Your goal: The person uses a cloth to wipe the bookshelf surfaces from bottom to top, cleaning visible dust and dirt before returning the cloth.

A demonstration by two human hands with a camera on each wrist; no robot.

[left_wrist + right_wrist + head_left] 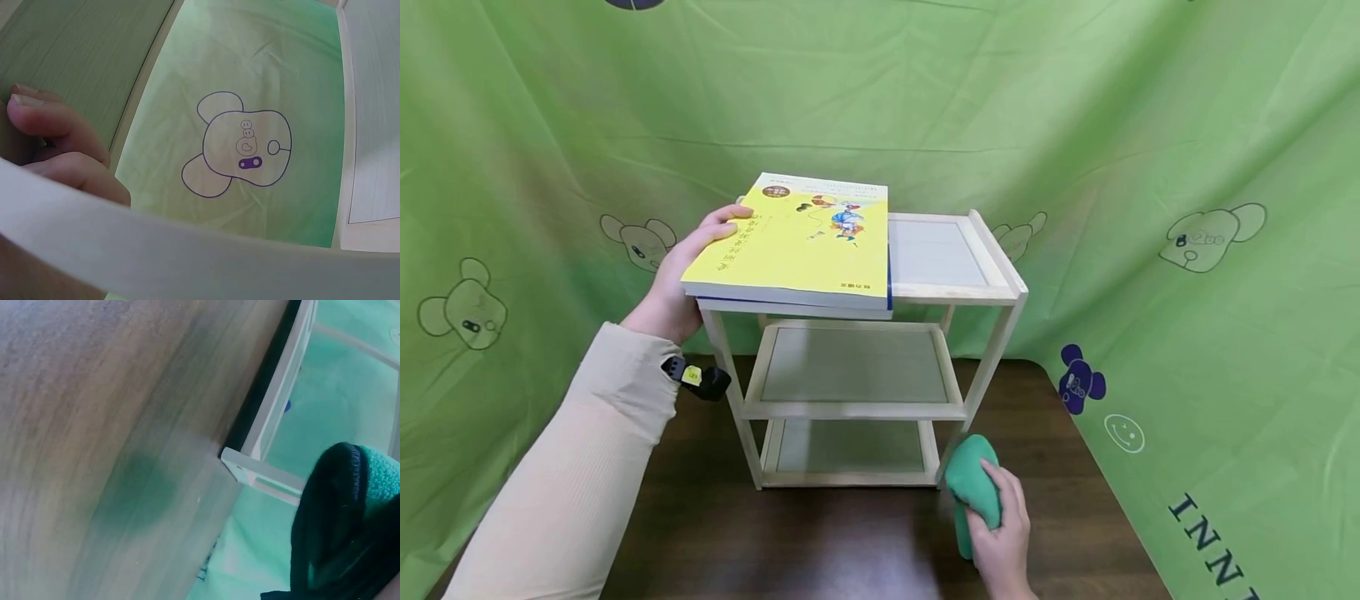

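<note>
My left hand (677,271) grips the left edge of a stack of books at the top of a small white shelf rack (853,410). Uppermost is a yellow book (805,250) with a cartoon cover; a blue edge and pale pages show beneath it. In the left wrist view, curled fingers (62,128) show beside a wooden panel. A folded green cloth (973,479) is held in my right hand (1003,533), beside the rack's right front leg near the floor. The right wrist view shows the dark, shaded cloth (331,519) at lower right, the hand mostly out of frame.
The rack's top tray (936,250) shows to the right of the books, with a middle shelf (853,362) and a bottom shelf (850,446) below. It stands on a dark wooden floor (820,542). Green printed curtain (880,100) hangs behind and along both sides.
</note>
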